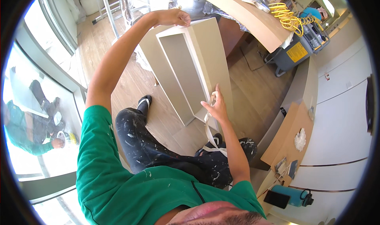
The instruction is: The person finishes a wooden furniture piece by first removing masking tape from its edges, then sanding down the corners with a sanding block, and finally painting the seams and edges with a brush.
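Observation:
A pale cream open-fronted box unit (215,47) stands tilted in the view in front of me, its long hollow side showing. My left hand (174,17) reaches over to its far top edge, fingers curled together at the corner; anything pinched in them is too small to make out. Lower down, beside the unit's near right edge, my right hand (217,106) has hold of a strip of cream tape (208,131). The strip loops at the fingers and hangs toward my shoes. Whether tape also lies along the unit's white edge, I cannot tell.
Cardboard (273,35) covers a surface at the far right, near a coiled yellow hose (285,17) and a grey compressor (295,51). A ladder (107,11) stands far left. On the right are a phone (277,199) and blue bottle (295,194). A person (23,126) in green shows in the left glass.

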Demonstrator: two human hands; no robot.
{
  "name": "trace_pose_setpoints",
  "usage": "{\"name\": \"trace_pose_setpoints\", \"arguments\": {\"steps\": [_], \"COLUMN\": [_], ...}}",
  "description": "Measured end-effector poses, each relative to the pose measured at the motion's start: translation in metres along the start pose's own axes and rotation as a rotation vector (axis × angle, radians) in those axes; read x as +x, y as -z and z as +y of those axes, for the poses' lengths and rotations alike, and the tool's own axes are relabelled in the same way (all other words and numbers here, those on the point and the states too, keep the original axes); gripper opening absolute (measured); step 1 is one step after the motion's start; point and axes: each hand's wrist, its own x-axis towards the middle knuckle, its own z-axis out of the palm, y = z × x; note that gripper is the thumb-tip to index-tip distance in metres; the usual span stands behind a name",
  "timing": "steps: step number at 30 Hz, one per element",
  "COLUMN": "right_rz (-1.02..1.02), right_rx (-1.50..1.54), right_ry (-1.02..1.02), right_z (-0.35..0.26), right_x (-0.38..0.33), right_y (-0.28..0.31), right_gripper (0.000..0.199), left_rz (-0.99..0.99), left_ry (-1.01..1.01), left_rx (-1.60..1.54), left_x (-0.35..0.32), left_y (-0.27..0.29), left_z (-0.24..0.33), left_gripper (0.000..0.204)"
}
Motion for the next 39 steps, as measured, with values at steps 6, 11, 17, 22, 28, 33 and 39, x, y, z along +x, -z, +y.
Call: {"name": "trace_pose_setpoints", "arguments": {"steps": [6,11,17,22,28,33,39], "right_rz": [0.051,0.002,0.020,0.019,0.046,0.020,0.024], "right_rx": [0.058,0.060,0.052,0.040,0.033,0.066,0.048], "right_ry": [0.055,0.020,0.025,0.020,0.011,0.012,0.015], "right_z": [0.003,0.001,0.001,-0.001,0.005,0.004,0.006], "right_x": [-0.002,0.000,-0.002,0.000,-0.003,0.000,-0.001], "right_y": [-0.004,0.000,0.002,-0.001,-0.003,-0.001,-0.004], "right_gripper": [0.115,0.116,0.115,0.117,0.116,0.114,0.117], "left_rz": [0.132,0.164,0.102,0.051,0.155,0.185,0.126], "left_ry": [-0.121,-0.152,-0.094,-0.124,-0.202,-0.160,-0.191], "left_rx": [-0.099,-0.037,-0.036,0.025,-0.064,-0.003,0.210], "left_x": [-0.006,-0.012,-0.007,-0.007,-0.013,-0.018,-0.012], "left_y": [-0.008,-0.008,-0.006,0.001,-0.014,-0.010,0.005], "left_z": [0.000,0.002,0.003,-0.009,-0.003,-0.005,0.014], "left_gripper": [0.018,0.014,0.012,0.011,0.026,0.019,0.016]}}
